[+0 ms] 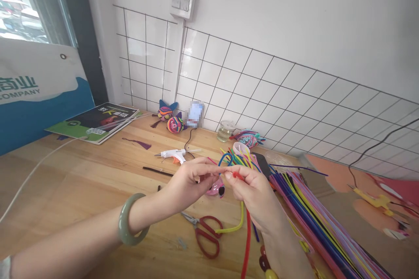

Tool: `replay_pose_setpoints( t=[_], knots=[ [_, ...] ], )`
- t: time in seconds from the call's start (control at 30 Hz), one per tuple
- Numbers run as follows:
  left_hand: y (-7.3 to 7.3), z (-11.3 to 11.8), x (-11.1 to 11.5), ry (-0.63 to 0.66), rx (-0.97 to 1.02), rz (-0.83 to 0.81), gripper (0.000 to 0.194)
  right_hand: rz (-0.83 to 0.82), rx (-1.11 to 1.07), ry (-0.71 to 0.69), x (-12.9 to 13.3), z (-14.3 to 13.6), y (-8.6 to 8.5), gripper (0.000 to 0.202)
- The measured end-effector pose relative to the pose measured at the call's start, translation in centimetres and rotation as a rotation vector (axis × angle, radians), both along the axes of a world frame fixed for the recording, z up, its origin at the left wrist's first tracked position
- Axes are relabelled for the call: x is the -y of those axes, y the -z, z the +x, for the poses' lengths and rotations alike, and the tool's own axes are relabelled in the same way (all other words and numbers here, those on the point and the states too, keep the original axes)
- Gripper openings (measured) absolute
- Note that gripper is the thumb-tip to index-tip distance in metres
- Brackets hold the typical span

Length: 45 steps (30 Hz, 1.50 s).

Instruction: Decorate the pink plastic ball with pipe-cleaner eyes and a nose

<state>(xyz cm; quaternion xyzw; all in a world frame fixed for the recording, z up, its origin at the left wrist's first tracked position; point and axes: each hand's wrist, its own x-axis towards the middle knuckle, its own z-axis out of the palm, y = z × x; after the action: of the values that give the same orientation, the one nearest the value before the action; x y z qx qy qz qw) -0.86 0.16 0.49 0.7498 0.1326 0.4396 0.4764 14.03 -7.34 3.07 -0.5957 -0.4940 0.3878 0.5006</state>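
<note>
Head view, clock face: centred where the fingertips meet, twelve o'clock at the top.
Red chenille stem: a long strand (247,242) hangs below the right hand (253,194) towards half past five; a red tuft shows between the fingers at the centre. The hand hides whether they are one piece.
Right fingers: thumb and forefinger pinched, grasping the tuft.
Left fingers: the left hand (191,181) comes in from eight o'clock, its fingertips meeting the right's; I cannot tell whether they grip anything.
Weight and feel: probably very light, fuzzy outside, with a thin bendable core; unlikely to slip or break, though repeated bending could kink it.
Hold: best pinched close to the bend, fingertips only, leaving the long strand loose.
Near the pinch: a blue loop (225,157) at twelve, a pink piece (214,188) at eight.
Worktop (81,192): scissors (207,236) between six and seven, a yellow stem (241,216) at their handle, a glue gun (173,154) between nine and ten, a stem bundle (322,222) at four.
</note>
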Motion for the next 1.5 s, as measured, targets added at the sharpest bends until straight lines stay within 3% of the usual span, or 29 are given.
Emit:
replay_pose_setpoints(
  t=[0.17,0.43,0.8,0.93,1.03,1.13,1.27,1.5],
  knots=[
    [-0.3,-0.4,0.1,-0.052,-0.023,0.228,0.03,0.004,0.024,-0.009,0.1,-0.1,-0.3,0.03],
    [-0.4,-0.4,0.2,-0.022,0.012,0.077,0.028,0.003,-0.087,-0.05,0.3,-0.1,-0.5,0.034],
    [-0.5,-0.5,0.3,0.011,0.053,0.067,0.022,-0.028,-0.141,-0.063,0.2,-0.1,-0.4,0.034],
    [-0.5,-0.4,0.5,0.044,0.059,-0.154,0.01,-0.034,0.008,-0.1,0.2,-0.2,-0.4,0.029],
    [-0.5,-0.3,0.0,0.055,0.123,-0.356,0.012,-0.03,0.184,-0.071,0.2,-0.1,-0.5,0.021],
    [-0.7,-0.4,-0.6,0.077,0.075,-0.385,0.019,-0.05,0.242,-0.065,0.1,0.0,-0.3,0.011],
    [-1.0,-0.6,-1.1,0.129,-0.092,-0.325,0.028,-0.068,0.302,-0.08,0.3,0.1,0.0,0.013],
    [0.1,-0.3,-1.3,0.305,-0.23,-0.412,0.024,0.013,0.62,-0.05,0.7,-0.3,-0.6,0.017]
  ],
)
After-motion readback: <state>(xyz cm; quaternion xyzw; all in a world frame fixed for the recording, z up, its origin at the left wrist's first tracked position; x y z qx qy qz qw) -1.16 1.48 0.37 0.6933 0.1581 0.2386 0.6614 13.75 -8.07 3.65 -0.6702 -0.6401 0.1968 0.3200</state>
